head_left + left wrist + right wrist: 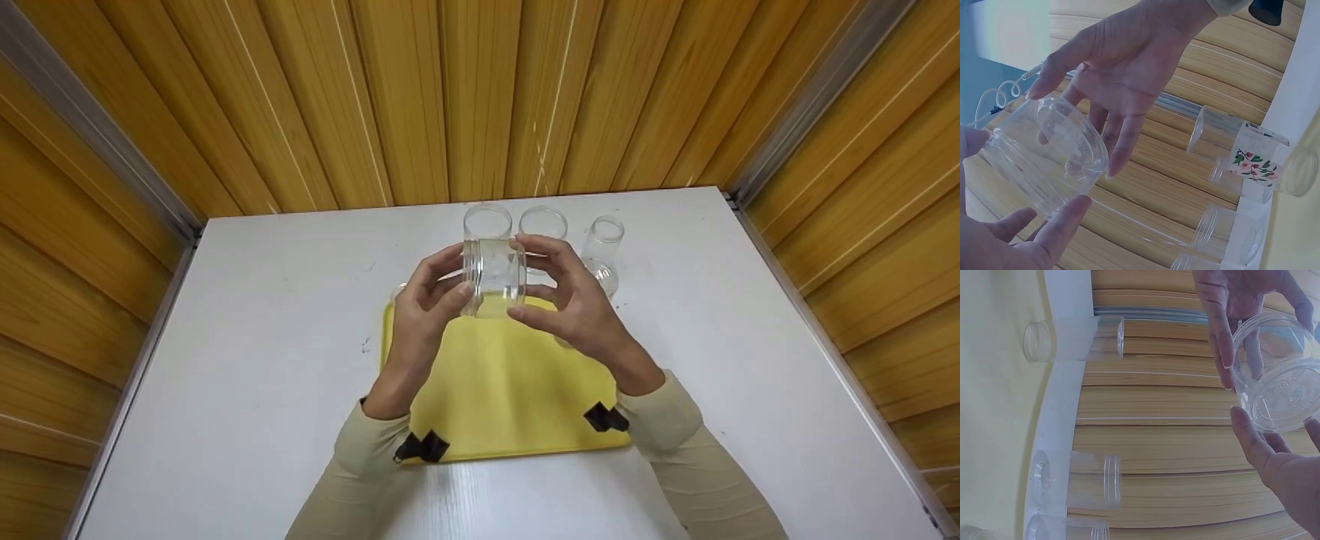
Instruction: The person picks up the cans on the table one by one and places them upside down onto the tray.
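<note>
A clear jar (496, 281) with a threaded neck lies sideways between the two hands, held up over the far part of a yellow tray (510, 397). Around its threaded end, the left hand (424, 315) grips with the thumb in front and fingers behind. At the base end, the right hand (581, 300) pinches the jar between thumb and fingertips. Raised marks show on the jar's round base (1286, 399) in the right wrist view. Seen from the left wrist, the right hand (1129, 73) spreads its fingers about the base.
Behind the hands stand clear jars (487, 220) on the white table (285, 360). A taller clear container (604, 236) is at the right; the left wrist view shows a floral print (1253, 164) on one container. Wood-patterned walls (480, 97) enclose the table's back and sides.
</note>
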`<state>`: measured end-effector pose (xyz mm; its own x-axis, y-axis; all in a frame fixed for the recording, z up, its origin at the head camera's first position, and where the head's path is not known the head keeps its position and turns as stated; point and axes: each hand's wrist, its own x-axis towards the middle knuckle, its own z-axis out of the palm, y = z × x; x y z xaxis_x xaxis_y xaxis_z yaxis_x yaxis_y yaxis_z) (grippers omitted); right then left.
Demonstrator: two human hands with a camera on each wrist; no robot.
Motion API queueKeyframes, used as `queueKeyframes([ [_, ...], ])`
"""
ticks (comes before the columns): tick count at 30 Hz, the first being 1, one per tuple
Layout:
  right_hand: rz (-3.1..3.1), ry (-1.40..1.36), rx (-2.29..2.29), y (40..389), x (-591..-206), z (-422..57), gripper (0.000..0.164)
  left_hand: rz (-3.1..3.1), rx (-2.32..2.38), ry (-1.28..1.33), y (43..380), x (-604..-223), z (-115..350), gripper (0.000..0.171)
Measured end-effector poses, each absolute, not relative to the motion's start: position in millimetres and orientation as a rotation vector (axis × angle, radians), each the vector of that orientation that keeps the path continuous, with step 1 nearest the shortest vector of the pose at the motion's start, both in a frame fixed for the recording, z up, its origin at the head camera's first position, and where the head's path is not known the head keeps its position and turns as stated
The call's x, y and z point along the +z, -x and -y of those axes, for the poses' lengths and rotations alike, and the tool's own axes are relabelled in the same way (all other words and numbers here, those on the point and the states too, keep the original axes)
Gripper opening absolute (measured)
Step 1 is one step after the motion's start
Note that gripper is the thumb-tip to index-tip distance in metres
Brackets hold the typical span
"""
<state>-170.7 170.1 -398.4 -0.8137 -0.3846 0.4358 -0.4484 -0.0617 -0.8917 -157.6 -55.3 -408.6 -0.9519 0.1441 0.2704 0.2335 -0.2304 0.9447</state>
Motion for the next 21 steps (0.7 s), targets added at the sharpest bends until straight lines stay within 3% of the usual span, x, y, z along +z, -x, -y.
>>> queueKeyframes([
  [21, 2.11, -0.94, 2.006, 172.7, -398.8, -174.3, 0.08, 2.031, -2.165, 0.536, 157.7, -411.2, 65.4, 0.068],
])
